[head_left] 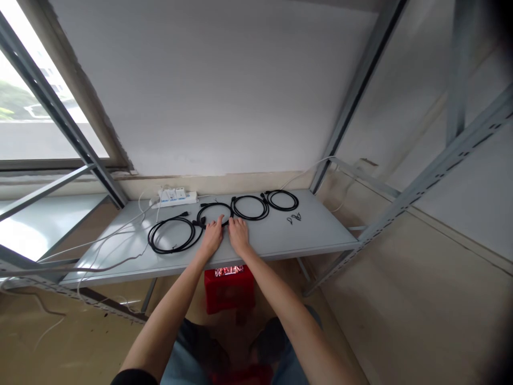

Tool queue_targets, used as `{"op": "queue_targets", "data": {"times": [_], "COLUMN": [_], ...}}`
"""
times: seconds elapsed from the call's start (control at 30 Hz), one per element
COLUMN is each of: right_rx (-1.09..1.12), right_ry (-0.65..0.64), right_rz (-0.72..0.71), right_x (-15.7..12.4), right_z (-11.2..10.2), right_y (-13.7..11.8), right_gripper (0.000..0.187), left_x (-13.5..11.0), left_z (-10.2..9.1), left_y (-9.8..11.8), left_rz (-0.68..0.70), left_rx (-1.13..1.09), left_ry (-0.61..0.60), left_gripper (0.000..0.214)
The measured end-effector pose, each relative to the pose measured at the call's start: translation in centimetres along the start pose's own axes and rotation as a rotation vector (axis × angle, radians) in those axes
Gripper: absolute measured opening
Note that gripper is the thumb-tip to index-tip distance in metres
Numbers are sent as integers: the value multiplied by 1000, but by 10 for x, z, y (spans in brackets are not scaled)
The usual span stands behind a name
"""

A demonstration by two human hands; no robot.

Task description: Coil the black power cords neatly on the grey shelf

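Several coiled black cables lie in a row on the grey shelf (276, 235). My left hand (212, 235) is at the near edge of the second coil from the left, a coiled black cable (214, 203), with its thumb stretched forward and its fingers on the cable. Close beside it, my right hand (239, 234) is bent over the same coil's near right side, its fingertips partly hidden. A larger coil (172, 250) lies left of my hands. To the right are a third coil (256, 218) and a fourth coil (284, 209).
Small black ties (295, 217) lie on the right of the shelf. A white power strip (176, 199) with plugged-in adapters stands at the back left, its white cords trailing left. Metal uprights (356, 91) frame the shelf. A red plastic stool (229, 291) is underneath.
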State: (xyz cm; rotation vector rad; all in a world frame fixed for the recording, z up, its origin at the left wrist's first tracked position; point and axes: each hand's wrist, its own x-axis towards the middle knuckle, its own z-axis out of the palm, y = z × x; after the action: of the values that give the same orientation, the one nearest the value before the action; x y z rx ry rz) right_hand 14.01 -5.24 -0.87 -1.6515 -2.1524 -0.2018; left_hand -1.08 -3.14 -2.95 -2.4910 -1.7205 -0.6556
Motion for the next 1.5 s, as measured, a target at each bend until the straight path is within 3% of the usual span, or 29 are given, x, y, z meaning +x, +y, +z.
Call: {"op": "queue_targets", "data": {"times": [0.67, 0.9, 1.3, 1.5], "right_rx": [-16, -6, -5, -7], "right_ry": [-25, -32, 1, -69], "right_rz": [-19, 9, 10, -54], "right_x": [11, 3, 4, 6], "right_z": [3, 4, 1, 6], "right_y": [0, 1, 0, 0], "right_gripper": [22, 28, 28, 37], "left_x": [2, 1, 0, 1], "left_z": [-6, -11, -13, -14], "left_y": [3, 5, 6, 7], "left_rz": [-14, 0, 30, 18], "left_rx": [-11, 66, 48, 55], "left_ry": [-20, -62, -37, -68], "left_gripper": [52, 35, 44, 44]}}
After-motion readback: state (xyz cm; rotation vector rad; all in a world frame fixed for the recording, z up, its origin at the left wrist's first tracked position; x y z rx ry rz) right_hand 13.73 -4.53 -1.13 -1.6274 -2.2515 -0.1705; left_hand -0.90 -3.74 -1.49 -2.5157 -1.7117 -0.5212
